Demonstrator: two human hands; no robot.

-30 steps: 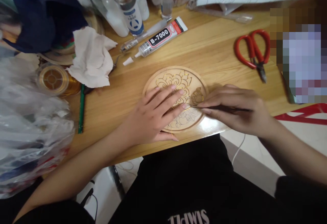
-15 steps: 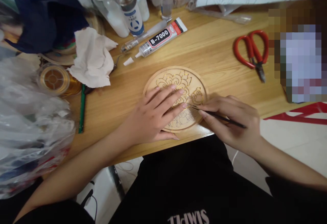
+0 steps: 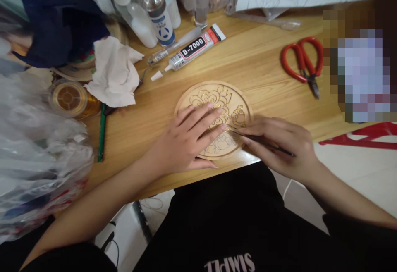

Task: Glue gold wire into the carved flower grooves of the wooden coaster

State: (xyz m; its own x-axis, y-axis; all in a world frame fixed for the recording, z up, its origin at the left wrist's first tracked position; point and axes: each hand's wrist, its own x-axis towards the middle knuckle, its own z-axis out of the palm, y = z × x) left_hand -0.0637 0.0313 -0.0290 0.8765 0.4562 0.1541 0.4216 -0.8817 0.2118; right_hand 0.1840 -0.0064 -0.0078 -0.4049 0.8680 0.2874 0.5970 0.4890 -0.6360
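A round wooden plaque (image 3: 240,95) with a raised rim lies near the table's front edge. Gold wire (image 3: 226,94) traces flower outlines on its upper part, while the lower part shows thin drawn lines. My left hand (image 3: 189,135) rests flat across the plaque's left side, fingers spread, covering part of the pattern. In my right hand (image 3: 279,144) is a pair of dark, slim tweezers (image 3: 269,144), pinched between thumb and fingers. Their tips meet the plaque's surface just beside my left index finger, at a short piece of gold wire.
A B-7000 glue tube (image 3: 195,48) lies behind the plaque, its cap (image 3: 156,75) nearby. Red-handled cutters (image 3: 304,65) are at the right. Crumpled tissue (image 3: 114,73), a wire spool (image 3: 71,98), a green pencil (image 3: 101,135) and a plastic bag (image 3: 40,152) occupy the left; bottles (image 3: 158,15) stand behind.
The view has shifted slightly. My right hand and the tweezers have moved a little to the left; my left hand stays on the plaque.
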